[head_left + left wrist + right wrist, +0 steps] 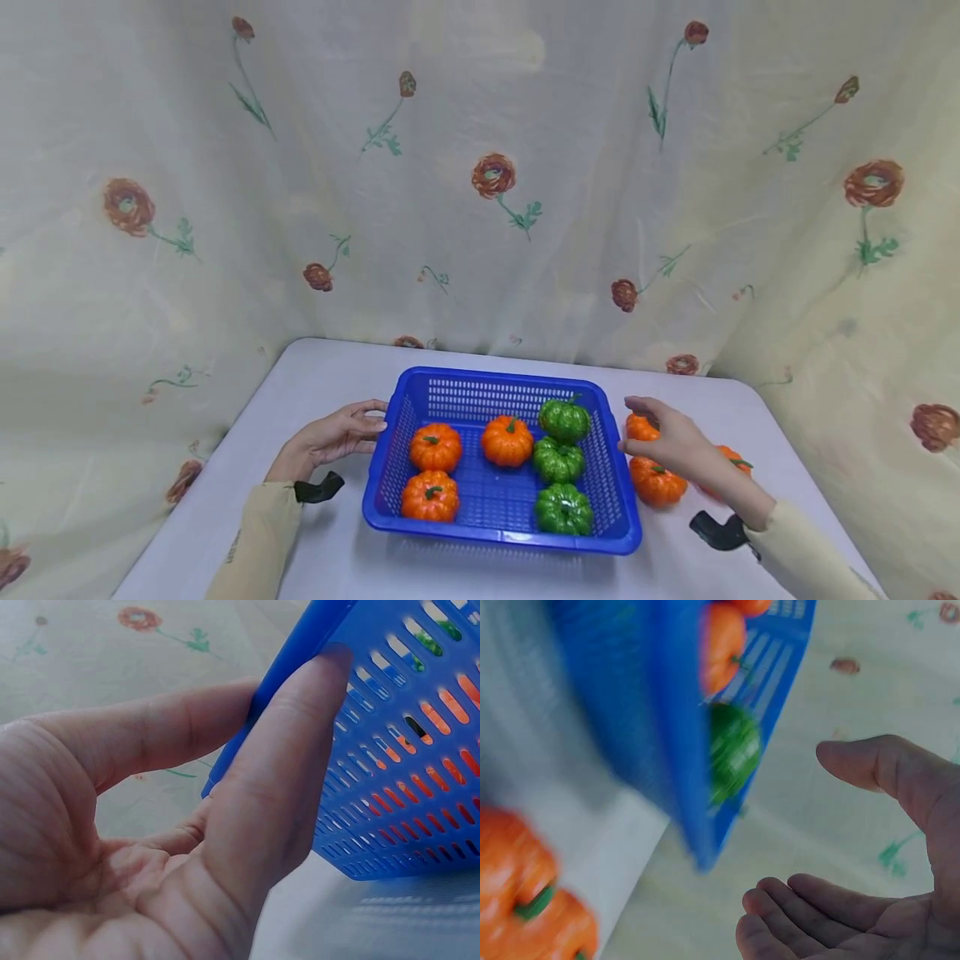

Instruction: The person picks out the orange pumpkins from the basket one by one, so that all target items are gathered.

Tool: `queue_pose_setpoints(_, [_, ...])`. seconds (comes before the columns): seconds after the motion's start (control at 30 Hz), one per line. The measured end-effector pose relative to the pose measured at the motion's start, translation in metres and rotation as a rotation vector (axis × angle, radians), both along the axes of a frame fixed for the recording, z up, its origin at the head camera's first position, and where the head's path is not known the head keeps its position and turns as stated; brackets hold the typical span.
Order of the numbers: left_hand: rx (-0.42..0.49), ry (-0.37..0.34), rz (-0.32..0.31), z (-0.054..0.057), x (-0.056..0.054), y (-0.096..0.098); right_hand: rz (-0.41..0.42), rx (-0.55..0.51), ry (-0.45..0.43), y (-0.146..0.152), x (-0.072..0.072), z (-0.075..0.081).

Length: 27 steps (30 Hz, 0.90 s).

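A blue plastic basket (501,542) with slotted walls holds three orange pumpkins (507,442) and three green pumpkins (564,509). At its left side, my left hand (341,435) pinches the rim; the left wrist view shows one finger along the outside of the slotted wall (390,750) and another digit at the rim's far side. My right hand (671,437) is held just off the basket's right rim, thumb and fingers spread with nothing between them. Beneath and beside it lie more orange pumpkins (657,483), partly covered by the hand and forearm.
The basket is over a white table (330,367), with the loose pumpkins to its right. A flowered cloth (450,208) hangs behind the table and along both sides. Each wrist wears a black strap mount (722,531).
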<state>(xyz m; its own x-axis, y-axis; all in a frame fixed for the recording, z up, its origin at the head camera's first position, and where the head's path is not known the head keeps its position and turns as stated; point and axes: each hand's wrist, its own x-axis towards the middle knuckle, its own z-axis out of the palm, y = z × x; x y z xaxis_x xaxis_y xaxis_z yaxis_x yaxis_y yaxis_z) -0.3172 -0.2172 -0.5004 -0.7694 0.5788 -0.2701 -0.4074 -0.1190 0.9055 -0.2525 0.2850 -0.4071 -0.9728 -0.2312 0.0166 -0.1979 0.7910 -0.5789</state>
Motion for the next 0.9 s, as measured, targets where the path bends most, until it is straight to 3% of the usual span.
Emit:
queue_pose_setpoints(0.2, [0.005, 0.001, 0.003, -0.002, 0.001, -0.001, 0.105, -0.050, -0.019, -0.038, -0.004, 0.007])
queue_pose_setpoints(0.37, [-0.011, 0.010, 0.016, -0.001, 0.001, 0.000, 0.168, -0.072, -0.085, -0.064, -0.011, -0.001])
queue_pose_setpoints(0.67, [-0.022, -0.007, 0.021, -0.002, -0.002, 0.001, 0.164, -0.013, -0.156, -0.101, -0.023, -0.027])
queue_pose_setpoints(0.9, [-0.028, -0.005, 0.023, 0.001, -0.001, 0.001, 0.157, 0.029, -0.183, -0.123, -0.027, -0.036])
